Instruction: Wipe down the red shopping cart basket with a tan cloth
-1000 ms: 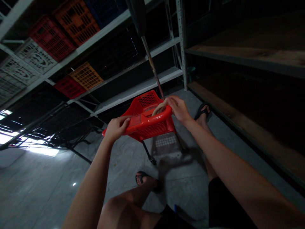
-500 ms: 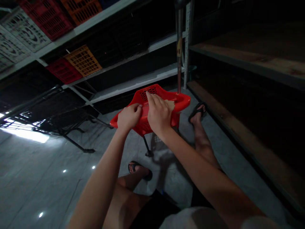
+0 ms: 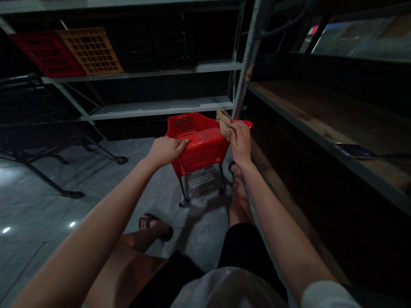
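A small red plastic cart (image 3: 201, 156) stands on wheeled legs in front of me. My left hand (image 3: 165, 150) is closed over the near left edge of its rim, thumb pointing right. My right hand (image 3: 240, 139) is at the right end of the rim, its fingers closed on a crumpled tan cloth (image 3: 224, 122). The cloth rests over the rim and sticks up beyond my fingertips. The cart's perforated back wall shows between my hands, above a smooth red surface.
A metal shelf (image 3: 160, 107) runs behind the cart, holding a red crate (image 3: 49, 53) and a yellow crate (image 3: 93, 51). At the left is a dark cart (image 3: 35, 115). A wooden shelf (image 3: 298, 111) and metal pole (image 3: 245, 72) stand right. My sandaled feet flank the red cart.
My right hand has moved right along the rim with the cloth, which now shows more fully. My hands are farther apart. The view has turned and levelled.
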Action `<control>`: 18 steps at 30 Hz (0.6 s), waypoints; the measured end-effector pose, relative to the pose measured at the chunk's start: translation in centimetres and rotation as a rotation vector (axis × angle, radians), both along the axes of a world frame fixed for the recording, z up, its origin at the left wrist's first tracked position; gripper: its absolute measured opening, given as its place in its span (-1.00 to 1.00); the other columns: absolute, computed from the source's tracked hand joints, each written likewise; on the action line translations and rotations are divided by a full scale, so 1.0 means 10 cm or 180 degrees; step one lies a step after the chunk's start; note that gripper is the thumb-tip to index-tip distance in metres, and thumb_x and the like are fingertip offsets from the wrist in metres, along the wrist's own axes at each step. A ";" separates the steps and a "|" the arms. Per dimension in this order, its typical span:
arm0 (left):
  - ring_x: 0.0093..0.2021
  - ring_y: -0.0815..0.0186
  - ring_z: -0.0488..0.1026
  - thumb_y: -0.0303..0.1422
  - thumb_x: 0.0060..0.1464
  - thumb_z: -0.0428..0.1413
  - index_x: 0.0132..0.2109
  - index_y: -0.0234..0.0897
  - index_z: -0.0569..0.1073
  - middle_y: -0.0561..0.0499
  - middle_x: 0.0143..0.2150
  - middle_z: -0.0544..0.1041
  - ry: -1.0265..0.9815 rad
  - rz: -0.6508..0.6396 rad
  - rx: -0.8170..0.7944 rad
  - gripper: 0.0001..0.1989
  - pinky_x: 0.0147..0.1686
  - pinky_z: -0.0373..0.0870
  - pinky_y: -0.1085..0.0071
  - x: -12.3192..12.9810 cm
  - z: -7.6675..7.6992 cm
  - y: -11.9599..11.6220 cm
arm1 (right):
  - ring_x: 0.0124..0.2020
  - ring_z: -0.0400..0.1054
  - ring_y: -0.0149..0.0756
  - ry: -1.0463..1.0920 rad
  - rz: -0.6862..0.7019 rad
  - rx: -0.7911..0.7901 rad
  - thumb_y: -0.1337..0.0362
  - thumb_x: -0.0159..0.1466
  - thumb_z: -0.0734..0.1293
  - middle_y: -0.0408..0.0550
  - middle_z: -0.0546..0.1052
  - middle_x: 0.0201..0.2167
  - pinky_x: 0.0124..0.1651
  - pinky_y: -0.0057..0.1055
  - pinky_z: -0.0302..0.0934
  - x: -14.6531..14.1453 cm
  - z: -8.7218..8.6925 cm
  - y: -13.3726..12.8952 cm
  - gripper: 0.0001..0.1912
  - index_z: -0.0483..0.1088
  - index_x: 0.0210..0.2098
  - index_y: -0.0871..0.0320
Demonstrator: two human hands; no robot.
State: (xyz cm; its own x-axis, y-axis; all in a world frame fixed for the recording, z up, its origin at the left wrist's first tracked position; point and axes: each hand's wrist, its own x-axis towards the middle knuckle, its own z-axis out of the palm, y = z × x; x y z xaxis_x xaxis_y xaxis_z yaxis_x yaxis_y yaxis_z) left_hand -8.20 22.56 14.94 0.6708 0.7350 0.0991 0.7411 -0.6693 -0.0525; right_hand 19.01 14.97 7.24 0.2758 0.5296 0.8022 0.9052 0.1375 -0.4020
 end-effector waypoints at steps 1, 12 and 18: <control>-0.10 -0.07 0.65 -0.06 0.41 -0.32 -0.13 -0.31 0.69 -0.28 -0.18 0.69 -0.0098 0.0170 0.0076 -0.28 -0.16 0.47 0.18 0.05 -0.03 -0.02 | 0.27 0.34 -0.09 0.0095 -0.0094 0.0120 0.13 0.53 0.03 0.07 0.54 0.09 0.40 0.08 0.19 -0.01 -0.06 0.04 -0.61 0.43 0.06 0.02; 0.00 -0.08 0.65 -0.18 0.41 -0.21 -0.07 -0.33 0.69 -0.31 -0.10 0.69 -0.0660 0.0584 0.0027 -0.42 -0.05 0.51 0.16 0.61 -0.08 0.02 | 0.58 -0.12 -0.14 0.0571 0.0149 0.0489 0.28 0.48 0.04 0.18 0.33 0.37 0.53 0.09 0.02 -1.06 -0.52 0.28 -0.62 0.31 0.19 0.11; -0.07 -0.02 0.68 -0.12 0.46 -0.20 0.52 -0.23 0.10 -0.20 -0.07 0.70 -0.1267 0.0736 -0.0154 -0.39 -0.06 0.54 0.15 0.88 -0.05 -0.28 | 0.41 0.24 -0.08 0.0050 0.0320 -0.0097 0.27 0.44 0.14 0.06 0.55 0.20 0.51 0.13 0.00 -0.50 -0.08 0.05 -0.67 0.46 0.06 0.09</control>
State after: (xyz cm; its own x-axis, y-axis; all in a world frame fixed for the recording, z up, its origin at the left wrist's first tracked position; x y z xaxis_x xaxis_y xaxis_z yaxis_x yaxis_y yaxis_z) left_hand 0.61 19.77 14.42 0.4053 0.8710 0.2776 0.8274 -0.4786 0.2937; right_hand 14.00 15.43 6.42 0.2323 0.5794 0.7812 0.8811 0.2148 -0.4213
